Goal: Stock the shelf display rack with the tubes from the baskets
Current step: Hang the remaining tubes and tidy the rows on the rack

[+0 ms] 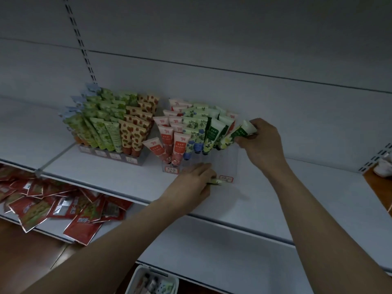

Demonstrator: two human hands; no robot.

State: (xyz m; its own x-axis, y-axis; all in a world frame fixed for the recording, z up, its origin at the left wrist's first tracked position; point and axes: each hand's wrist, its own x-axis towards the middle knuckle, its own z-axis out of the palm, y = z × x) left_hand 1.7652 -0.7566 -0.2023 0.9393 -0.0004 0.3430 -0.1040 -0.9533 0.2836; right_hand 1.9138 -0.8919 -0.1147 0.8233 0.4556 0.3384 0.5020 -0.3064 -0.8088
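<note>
A clear display rack [228,164] stands on the white shelf [127,177] and holds pink, blue-flowered and green tubes. My right hand [262,141] grips a green-and-white tube [244,129] at the rack's right end, tilted over the rightmost slots. My left hand [196,181] rests at the rack's front edge and holds a pale green tube [218,182] lying flat. A white basket [153,282] with a few tubes sits below the shelf at the bottom.
A second rack [112,153] full of green and strawberry-print tubes stands to the left. Red snack packets [53,206] lie heaped on the lower shelf at left. The shelf's back panel [233,88] rises behind the racks.
</note>
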